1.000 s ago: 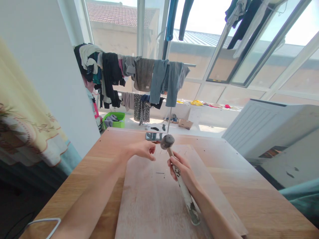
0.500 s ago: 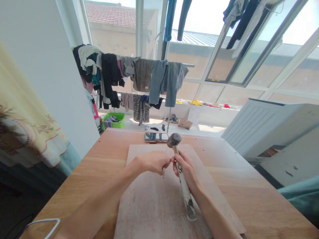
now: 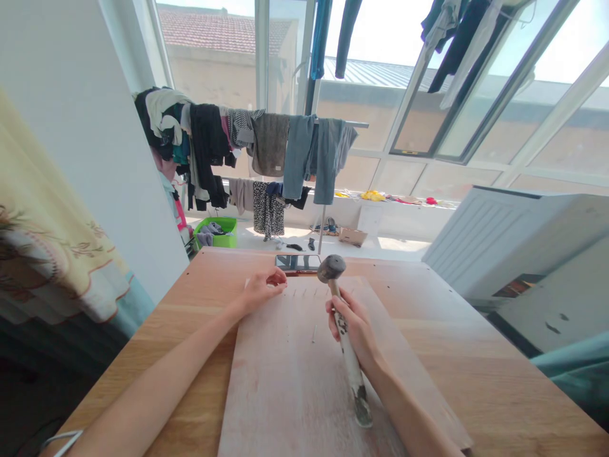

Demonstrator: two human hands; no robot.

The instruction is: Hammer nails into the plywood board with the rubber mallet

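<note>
My right hand (image 3: pixel 353 328) is wrapped round the pale, stained handle of a mallet (image 3: pixel 332 268), whose dark round head is raised above a thin plywood board (image 3: pixel 285 381). One nail (image 3: pixel 314 334) stands upright in the board just left of that hand. Several more nails (image 3: pixel 304 292) stick up further back. My left hand (image 3: pixel 265 287) rests at the board's far left corner with its fingers curled and thumb against them; I cannot make out anything in them. The board lies on a wooden table (image 3: pixel 476 355).
A phone (image 3: pixel 298 261) lies flat at the table's far edge behind the mallet head. Beyond stand a rack of hanging clothes (image 3: pixel 266 143), a green basket (image 3: pixel 217 230) on the floor and large windows. A white cabinet (image 3: pixel 514 247) sits to the right, a curtain (image 3: pixel 52 254) to the left.
My left hand let go of the nail beside the mallet handle and moved back and left to the board's far corner. The nail now stands alone. The mallet barely moved.
</note>
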